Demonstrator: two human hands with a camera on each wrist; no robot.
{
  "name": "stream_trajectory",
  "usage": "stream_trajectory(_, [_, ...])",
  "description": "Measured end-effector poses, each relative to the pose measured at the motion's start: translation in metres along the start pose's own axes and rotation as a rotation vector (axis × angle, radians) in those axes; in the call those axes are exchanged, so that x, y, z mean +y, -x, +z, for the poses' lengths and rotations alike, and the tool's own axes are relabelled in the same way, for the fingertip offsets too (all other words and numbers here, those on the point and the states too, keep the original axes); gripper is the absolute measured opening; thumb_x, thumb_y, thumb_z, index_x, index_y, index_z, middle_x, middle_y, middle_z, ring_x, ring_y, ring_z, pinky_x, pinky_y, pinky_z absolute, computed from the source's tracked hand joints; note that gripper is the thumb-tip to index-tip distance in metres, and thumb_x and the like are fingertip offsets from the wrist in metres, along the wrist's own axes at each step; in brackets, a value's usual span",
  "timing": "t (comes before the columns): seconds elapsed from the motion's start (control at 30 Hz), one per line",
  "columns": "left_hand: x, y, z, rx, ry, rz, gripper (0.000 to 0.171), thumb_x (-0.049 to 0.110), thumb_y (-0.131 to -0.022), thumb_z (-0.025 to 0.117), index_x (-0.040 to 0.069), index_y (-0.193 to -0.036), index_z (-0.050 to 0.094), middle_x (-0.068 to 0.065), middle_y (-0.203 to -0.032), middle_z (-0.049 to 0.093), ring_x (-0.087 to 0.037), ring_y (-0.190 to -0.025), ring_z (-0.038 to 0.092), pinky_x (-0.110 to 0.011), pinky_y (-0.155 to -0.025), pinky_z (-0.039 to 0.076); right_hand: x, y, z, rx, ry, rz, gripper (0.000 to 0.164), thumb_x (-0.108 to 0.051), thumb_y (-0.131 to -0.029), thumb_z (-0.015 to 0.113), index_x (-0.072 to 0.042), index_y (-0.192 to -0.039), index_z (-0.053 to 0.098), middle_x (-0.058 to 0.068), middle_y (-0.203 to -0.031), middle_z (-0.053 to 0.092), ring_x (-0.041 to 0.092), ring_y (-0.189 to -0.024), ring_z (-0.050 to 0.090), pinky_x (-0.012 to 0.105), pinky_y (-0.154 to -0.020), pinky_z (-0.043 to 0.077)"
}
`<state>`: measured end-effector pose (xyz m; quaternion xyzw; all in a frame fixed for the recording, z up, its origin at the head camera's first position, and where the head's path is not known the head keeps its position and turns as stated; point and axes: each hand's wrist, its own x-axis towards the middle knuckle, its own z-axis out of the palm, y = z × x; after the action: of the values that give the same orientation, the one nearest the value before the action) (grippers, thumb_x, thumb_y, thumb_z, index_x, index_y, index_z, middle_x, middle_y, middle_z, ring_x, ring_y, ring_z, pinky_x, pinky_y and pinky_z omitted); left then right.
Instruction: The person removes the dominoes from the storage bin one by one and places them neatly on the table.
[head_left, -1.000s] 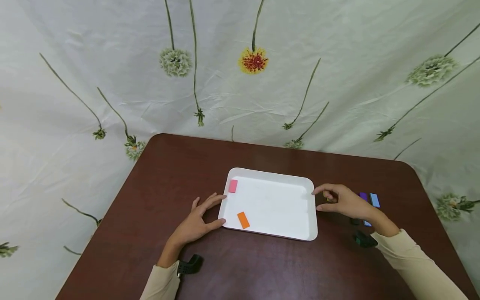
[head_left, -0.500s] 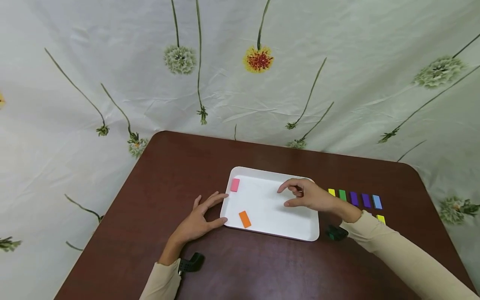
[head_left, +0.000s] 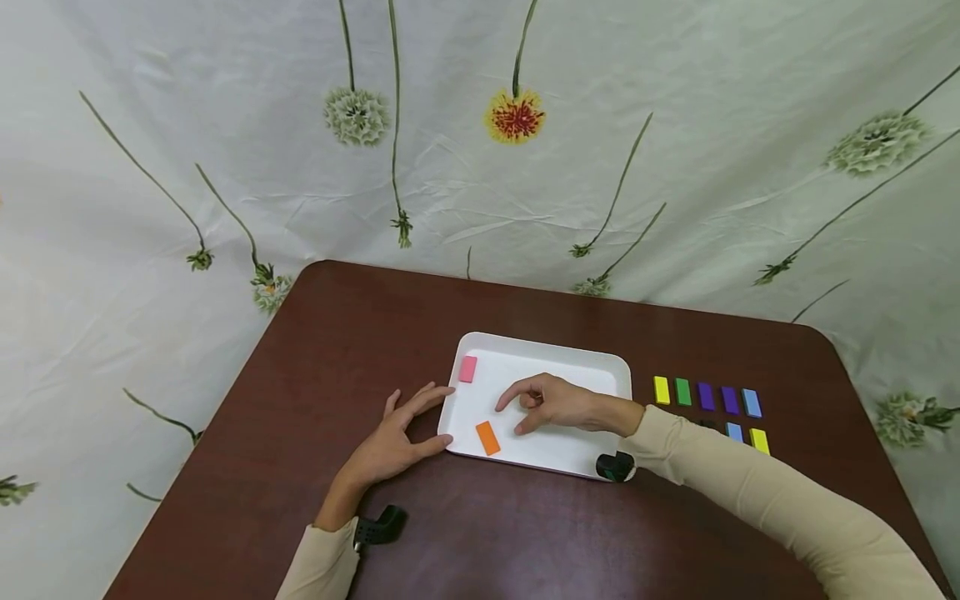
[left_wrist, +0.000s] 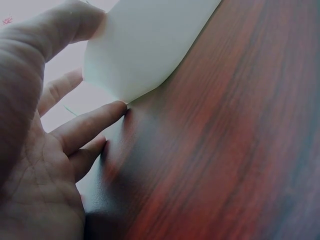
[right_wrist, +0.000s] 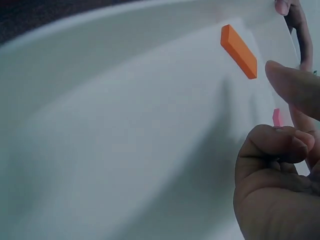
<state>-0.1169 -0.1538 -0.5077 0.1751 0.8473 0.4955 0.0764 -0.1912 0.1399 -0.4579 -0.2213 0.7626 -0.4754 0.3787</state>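
Note:
A shallow white tray [head_left: 570,350] lies on the table with an orange block [head_left: 487,438] near its front left and a pink block [head_left: 467,369] at its back left. My right hand [head_left: 551,403] hovers over the tray, just right of the orange block. Its thumb and index finger are apart with nothing between them; the other fingers curl toward the palm, as the right wrist view shows. At the tray's left end, my left hand [head_left: 386,450] touches the rim with spread, fairly straight fingers. In the left wrist view, fingertips [left_wrist: 120,107] meet the tray's outer wall [left_wrist: 140,50].
Right of the tray stands a row of blocks: yellow [head_left: 661,390], green [head_left: 682,392], two purple ones and a light blue one [head_left: 752,402]. Nearer are another light blue block, a yellow block [head_left: 759,441] and a dark one partly behind the sleeve. A flowered cloth hangs behind the table.
My right hand has moved left from the tray's right end to beside the orange block, uncovering the row of blocks. My left hand and the two blocks in the tray stay put.

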Motion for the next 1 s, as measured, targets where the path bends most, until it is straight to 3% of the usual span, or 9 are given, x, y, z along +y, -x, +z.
stream_trajectory(0.37, [-0.001,0.0,0.002,0.0,-0.01,0.014,0.066,0.029,-0.087,0.079,0.023,-0.147,0.05,-0.003,-0.153,0.048,-0.034,-0.151,0.028,-0.065,-0.117,-0.007,-0.003,-0.02,0.02,-0.072,0.148,-0.07,0.049,0.006,-0.072,0.083,-0.004,-0.117,0.068,-0.003,-0.069,0.029,0.011,-0.066,0.03,0.021,-0.067,0.031])
stream_trajectory(0.8, [0.0,0.0,0.0,-0.005,-0.009,0.019,0.066,0.03,-0.088,0.078,0.02,-0.147,0.05,-0.002,-0.153,0.048,-0.034,-0.151,0.028,-0.065,-0.117,-0.008,-0.007,-0.019,0.03,-0.026,0.304,-0.135,0.044,0.003,-0.071,0.082,-0.004,-0.113,0.067,-0.006,-0.068,0.033,0.006,-0.065,0.033,0.019,-0.068,0.034])
stream_trajectory(1.0, [-0.002,0.0,-0.001,-0.009,-0.006,0.021,0.066,0.029,-0.089,0.078,0.022,-0.148,0.049,-0.003,-0.153,0.048,-0.035,-0.151,0.028,-0.066,-0.116,-0.008,-0.008,-0.021,0.032,-0.014,0.343,-0.103,0.045,0.002,-0.071,0.084,-0.007,-0.112,0.068,-0.005,-0.069,0.036,0.006,-0.066,0.036,0.02,-0.07,0.035])
